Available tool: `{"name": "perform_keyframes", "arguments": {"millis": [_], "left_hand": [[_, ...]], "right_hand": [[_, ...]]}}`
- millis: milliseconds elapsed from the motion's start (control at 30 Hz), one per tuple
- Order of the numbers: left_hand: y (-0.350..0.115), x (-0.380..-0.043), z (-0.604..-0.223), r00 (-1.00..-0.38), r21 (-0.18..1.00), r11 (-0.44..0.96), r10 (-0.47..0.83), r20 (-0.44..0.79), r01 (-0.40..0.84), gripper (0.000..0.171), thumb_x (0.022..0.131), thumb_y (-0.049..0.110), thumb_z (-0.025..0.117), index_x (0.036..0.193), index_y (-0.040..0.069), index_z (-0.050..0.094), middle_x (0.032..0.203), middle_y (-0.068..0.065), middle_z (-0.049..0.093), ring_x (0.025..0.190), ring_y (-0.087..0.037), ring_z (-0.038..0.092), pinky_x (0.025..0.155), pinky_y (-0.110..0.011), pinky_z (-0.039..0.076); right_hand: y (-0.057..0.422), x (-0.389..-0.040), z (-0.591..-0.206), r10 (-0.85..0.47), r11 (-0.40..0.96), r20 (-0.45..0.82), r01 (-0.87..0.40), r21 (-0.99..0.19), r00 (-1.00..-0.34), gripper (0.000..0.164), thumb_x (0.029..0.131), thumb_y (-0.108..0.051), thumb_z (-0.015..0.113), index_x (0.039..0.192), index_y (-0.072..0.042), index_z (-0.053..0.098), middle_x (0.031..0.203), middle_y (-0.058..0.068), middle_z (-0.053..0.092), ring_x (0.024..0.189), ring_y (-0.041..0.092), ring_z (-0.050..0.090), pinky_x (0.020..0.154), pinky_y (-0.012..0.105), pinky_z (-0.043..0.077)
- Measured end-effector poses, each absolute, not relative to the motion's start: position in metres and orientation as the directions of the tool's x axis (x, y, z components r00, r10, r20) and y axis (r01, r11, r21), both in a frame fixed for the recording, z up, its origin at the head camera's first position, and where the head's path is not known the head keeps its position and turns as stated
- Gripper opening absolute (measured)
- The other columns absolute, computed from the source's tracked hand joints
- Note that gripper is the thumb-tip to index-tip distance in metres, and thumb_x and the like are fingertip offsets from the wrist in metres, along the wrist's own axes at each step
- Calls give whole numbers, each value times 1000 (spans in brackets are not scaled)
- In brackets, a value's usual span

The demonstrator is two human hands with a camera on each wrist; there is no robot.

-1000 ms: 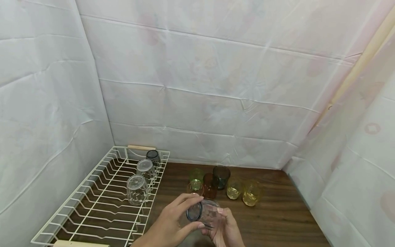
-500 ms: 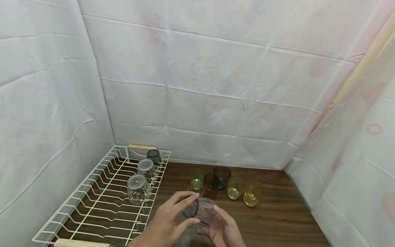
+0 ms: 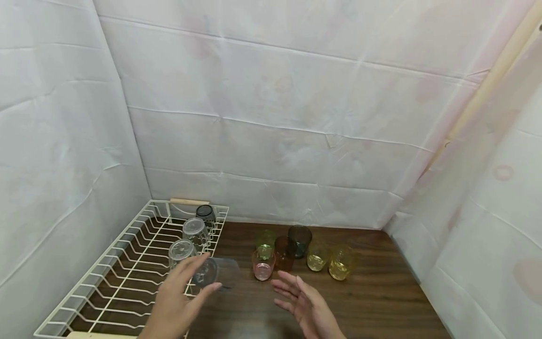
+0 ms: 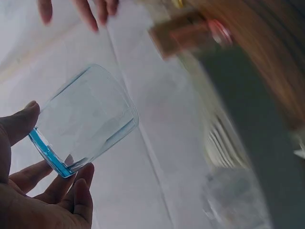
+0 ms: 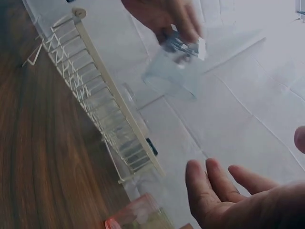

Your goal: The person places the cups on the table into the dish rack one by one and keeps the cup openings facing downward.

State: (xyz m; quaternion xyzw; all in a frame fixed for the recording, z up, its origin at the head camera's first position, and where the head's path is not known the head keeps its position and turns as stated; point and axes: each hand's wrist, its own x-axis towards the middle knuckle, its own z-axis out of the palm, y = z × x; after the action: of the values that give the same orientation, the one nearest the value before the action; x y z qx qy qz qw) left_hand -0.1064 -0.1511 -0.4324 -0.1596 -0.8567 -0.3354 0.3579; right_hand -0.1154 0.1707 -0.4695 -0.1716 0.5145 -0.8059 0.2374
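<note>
My left hand (image 3: 175,296) grips a pale blue, see-through drinking glass (image 3: 228,273) by its base end, thumb on one side and fingers on the other. In the left wrist view the glass (image 4: 88,119) is tilted, with a bright blue tint at its thick base. It is lifted beside the right edge of a white wire dish rack (image 5: 112,86), its mouth toward the right. My right hand (image 3: 306,303) is over the wooden table with fingers apart, holding nothing. Nearest to it is a pink glass (image 3: 263,268).
On the rack's right side, two clear glasses (image 3: 195,228) and a dark one (image 3: 205,213) stand upside down in a row. Green (image 3: 265,240), brown (image 3: 284,254), dark (image 3: 299,242) and yellow glasses (image 3: 340,266) cluster on the table (image 3: 372,301). White sheeting (image 3: 271,155) surrounds it.
Both hands held the blue glass earlier. The right hand has let go of it, and the left hand has carried it left to the rack's edge, uncovering the pink glass.
</note>
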Motion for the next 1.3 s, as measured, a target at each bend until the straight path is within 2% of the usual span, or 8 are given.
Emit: {"name": "perform_keyframes", "arguments": {"millis": [167,233,333,433,600,933,1167,1300], "left_hand": [[-189,-107,-433,-745,520,749,-54,665,409,72,73,14,97,140,16,71,126,-8,74,111,-25,69,98,-3,37],[-203,-107,-432,-768,513,779,-63,638,362,70,75,16,96,140,13,71,127,-11,73,111,-34,71,94,-11,43],[-221,-107,-430,-795,492,813,-62,604,310,67,78,19,95,138,7,70,125,-18,72,111,-45,71,91,-40,52],[-234,-109,-430,-825,479,834,-53,563,273,66,79,20,94,137,0,69,124,-24,71,109,-53,69,85,-65,51],[-251,-118,-433,-890,443,876,-37,455,191,68,81,26,93,137,-4,67,124,-28,71,108,-57,68,85,-70,52],[-253,-135,-445,-949,403,895,62,311,190,76,82,28,92,141,-8,61,126,-34,71,111,-55,70,91,-70,56],[-242,-143,-452,-959,401,897,74,274,183,86,77,27,94,147,-4,56,134,-35,68,115,-56,68,94,-70,55],[-239,-145,-456,-967,391,904,79,241,171,89,77,28,94,150,-3,54,134,-32,69,118,-55,68,94,-70,55]], "right_hand": [[183,-119,-473,-432,-421,39,163,-892,-901,54,119,-43,24,154,-14,53,144,-7,68,140,11,60,119,34,49],[188,-122,-474,-360,-415,28,133,-900,-933,53,119,-43,27,154,-12,52,142,-7,69,139,11,60,119,36,49],[196,-126,-476,-211,-337,-3,76,-938,-978,57,117,-45,34,156,-7,50,138,-8,72,136,10,63,115,34,52],[201,-130,-479,-34,-207,-26,33,-978,-999,60,116,-44,43,154,1,50,132,-8,74,128,8,67,108,32,57],[208,-131,-484,139,-64,-37,29,-998,-990,57,114,-37,50,148,8,54,127,-8,74,119,3,68,100,31,61],[223,-127,-489,196,-92,-10,-8,-996,-981,49,116,-33,45,143,6,58,115,-18,75,115,3,69,96,30,62],[232,-122,-493,166,-153,68,-94,-984,-984,41,118,-34,36,133,-13,67,115,-14,78,114,2,71,94,29,62],[235,-121,-495,166,-171,95,-124,-977,-982,42,119,-33,34,132,-12,68,116,-12,78,115,3,71,94,29,62]]}}
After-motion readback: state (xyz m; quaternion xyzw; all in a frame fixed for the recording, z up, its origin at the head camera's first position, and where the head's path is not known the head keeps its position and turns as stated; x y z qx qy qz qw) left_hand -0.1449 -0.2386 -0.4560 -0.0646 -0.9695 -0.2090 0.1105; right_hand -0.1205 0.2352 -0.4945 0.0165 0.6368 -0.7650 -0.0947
